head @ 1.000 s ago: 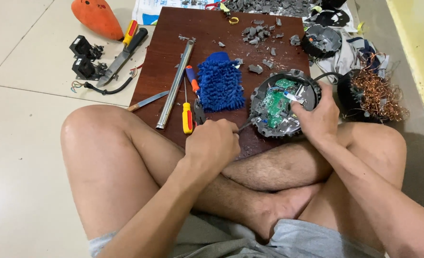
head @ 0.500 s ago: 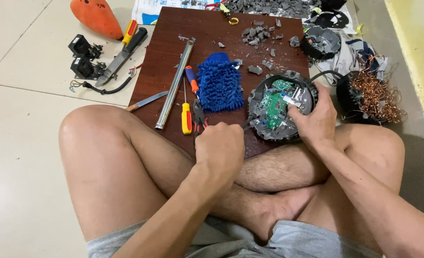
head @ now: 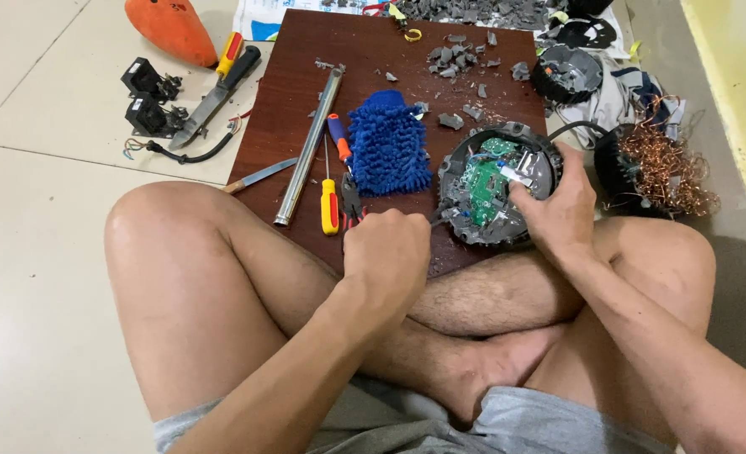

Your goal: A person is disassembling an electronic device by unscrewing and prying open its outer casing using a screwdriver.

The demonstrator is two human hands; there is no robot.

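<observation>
A round grey housing [head: 460, 220] with a green circuit board [head: 484, 181] inside lies on the near right corner of a brown wooden board [head: 306, 67]. My right hand [head: 560, 210] grips the housing's right rim, thumb over the circuit board. My left hand [head: 387, 252] is a closed fist just left of the housing, holding a thin tool [head: 437, 220] whose tip reaches the housing's lower left edge. Most of the tool is hidden in the fist. My crossed bare legs lie under both arms.
On the board lie a blue fluffy mitt [head: 387, 151], a metal tube [head: 308, 147], two screwdrivers [head: 329, 202], pliers [head: 352, 202] and grey plastic fragments [head: 465, 50]. A copper wire coil [head: 663, 168] sits right. A knife [head: 255, 175], cleaver [head: 217, 88], black connectors [head: 146, 101] and orange shell [head: 169, 29] lie left.
My left fist has shifted slightly right, closer to the housing. My right hand keeps its grip on the rim.
</observation>
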